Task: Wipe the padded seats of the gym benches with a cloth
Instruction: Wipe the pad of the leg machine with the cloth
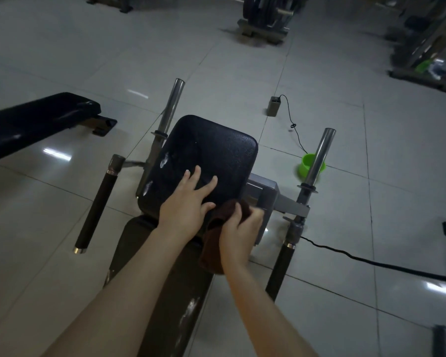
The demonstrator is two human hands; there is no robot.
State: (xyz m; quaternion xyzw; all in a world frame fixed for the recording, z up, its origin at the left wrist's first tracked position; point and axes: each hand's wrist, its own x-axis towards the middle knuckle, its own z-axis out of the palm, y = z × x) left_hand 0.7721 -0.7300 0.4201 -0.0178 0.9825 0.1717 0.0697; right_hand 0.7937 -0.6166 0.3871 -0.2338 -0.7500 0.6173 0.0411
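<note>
The black seat (216,150) is touched by the left hand (186,204), fingers apart; the brown cloth (213,249) is clamped in the right hand's (242,225) fingers.

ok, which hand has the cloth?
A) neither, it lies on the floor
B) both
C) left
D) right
D: the right hand grips the brown cloth at the near right edge of the black pad, while the left hand rests flat on the pad with fingers spread.
</note>
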